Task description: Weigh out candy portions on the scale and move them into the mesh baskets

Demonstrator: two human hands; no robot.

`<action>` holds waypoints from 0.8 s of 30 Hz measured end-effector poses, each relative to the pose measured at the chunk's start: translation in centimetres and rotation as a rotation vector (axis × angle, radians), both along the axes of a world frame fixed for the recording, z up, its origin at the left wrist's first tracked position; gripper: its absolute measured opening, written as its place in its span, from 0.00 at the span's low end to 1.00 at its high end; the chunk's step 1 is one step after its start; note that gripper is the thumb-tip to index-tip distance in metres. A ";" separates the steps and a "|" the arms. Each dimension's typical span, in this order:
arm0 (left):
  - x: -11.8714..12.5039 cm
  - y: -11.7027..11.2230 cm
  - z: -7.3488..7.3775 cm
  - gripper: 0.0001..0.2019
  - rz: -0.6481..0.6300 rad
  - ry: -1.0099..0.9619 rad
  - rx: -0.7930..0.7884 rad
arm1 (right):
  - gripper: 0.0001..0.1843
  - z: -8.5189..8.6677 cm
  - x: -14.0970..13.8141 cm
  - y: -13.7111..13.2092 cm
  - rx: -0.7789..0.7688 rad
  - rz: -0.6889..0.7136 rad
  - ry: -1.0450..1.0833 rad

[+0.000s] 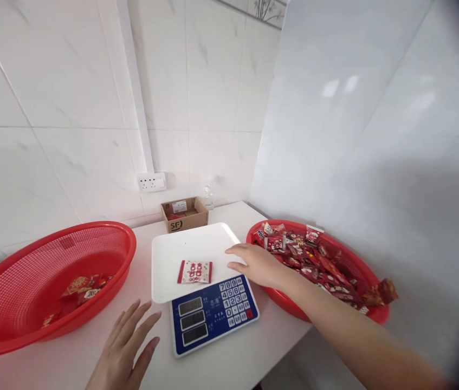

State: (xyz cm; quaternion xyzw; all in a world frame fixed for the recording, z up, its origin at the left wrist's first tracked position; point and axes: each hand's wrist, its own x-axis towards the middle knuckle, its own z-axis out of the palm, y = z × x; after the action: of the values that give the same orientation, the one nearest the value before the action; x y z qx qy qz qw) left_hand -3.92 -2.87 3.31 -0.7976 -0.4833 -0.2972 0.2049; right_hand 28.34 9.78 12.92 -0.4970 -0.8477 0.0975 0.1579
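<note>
One red-and-white snack packet lies flat on the white tray of a digital scale. Over the tray's right edge reaches my right hand, fingers apart with nothing held, a short way right of the packet. My left hand is raised in front of the table, left of the scale's blue keypad panel, its fingers spread and holding nothing. To the right, a red plastic basket is heaped with small wrapped packets, partly hidden by my right forearm.
A larger red basket at the left holds several packets at its bottom. Behind the scale stand a small cardboard box and a clear bottle. Tiled walls close off the table's back and right, with a socket strip.
</note>
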 end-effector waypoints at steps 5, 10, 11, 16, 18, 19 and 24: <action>-0.7 -0.3 -0.3 0.16 0.012 0.003 -0.001 | 0.19 0.6 7.1 0.6 0.062 -0.316 -0.085; -0.4 0.1 -0.6 0.16 0.007 -0.021 -0.032 | 0.28 -0.1 13.3 -1.5 -0.253 -0.329 -0.204; -0.2 0.3 -0.7 0.16 0.001 -0.027 -0.039 | 0.32 -0.6 13.7 -2.0 -0.297 -0.314 -0.223; 0.6 0.7 -0.7 0.17 -0.029 -0.035 -0.059 | 0.30 -3.8 14.0 -2.2 -0.162 -0.408 -0.317; 0.5 0.6 -0.7 0.17 -0.029 -0.037 -0.067 | 0.26 -4.3 14.2 -1.6 -0.117 -0.466 -0.313; 0.4 0.6 -0.7 0.17 -0.027 -0.039 -0.076 | 0.24 -4.3 14.3 -1.3 -0.101 -0.481 -0.294; -0.5 -0.1 -0.9 0.17 0.005 -0.074 -0.102 | 0.24 -3.0 14.9 -0.5 -0.017 -0.538 -0.188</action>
State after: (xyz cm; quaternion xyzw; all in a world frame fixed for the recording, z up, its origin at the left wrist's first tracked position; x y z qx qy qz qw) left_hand -4.38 -2.95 2.41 -0.7942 -0.5072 -0.3009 0.1466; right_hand 43.28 9.28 9.95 -0.7123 -0.6954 0.0128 0.0946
